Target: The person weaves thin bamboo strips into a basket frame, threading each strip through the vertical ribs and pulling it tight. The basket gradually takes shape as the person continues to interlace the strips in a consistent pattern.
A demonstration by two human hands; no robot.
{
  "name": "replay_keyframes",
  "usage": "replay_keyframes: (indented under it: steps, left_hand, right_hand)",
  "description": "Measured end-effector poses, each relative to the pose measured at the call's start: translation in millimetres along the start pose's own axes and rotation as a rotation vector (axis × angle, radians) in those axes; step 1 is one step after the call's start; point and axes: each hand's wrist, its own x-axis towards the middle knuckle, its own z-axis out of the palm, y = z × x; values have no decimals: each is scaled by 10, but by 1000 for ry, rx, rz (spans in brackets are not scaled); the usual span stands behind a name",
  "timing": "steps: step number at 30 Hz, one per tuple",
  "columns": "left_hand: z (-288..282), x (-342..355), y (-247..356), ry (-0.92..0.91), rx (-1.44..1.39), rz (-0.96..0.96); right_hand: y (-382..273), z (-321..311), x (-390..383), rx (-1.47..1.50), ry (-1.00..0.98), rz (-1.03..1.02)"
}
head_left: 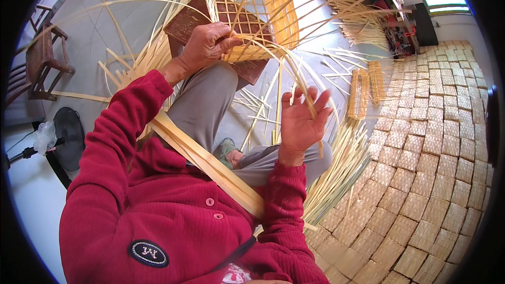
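Oval black badge (149, 253) on the front of the wearer's red top (173, 221); pale rim encircling it; at centre, from where I stand, one light letter-like mark (150, 253).

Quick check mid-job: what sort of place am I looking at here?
Probably a small basket-weaving workshop: there's a half-woven basket with loose strip ends sticking out, a bundle of long split strips on the floor, and many rows of tan woven pieces along the right.
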Motion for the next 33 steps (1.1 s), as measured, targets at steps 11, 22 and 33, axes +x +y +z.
replay_keyframes:
  steps: [11, 22, 33]
  left_hand:
    - [-697, 578, -201, -594, -84, -205]
    - [-1055, 421, -271, -644, -41, -222]
    - [-827, 47, -222, -269, -155, -245]
  right_hand:
    - [-411, 252, 930, -1644, -120, 101]
    - [9, -269, 1157, -1952, -239, -313]
    - [-19, -240, 1064, -1889, -270, -136]
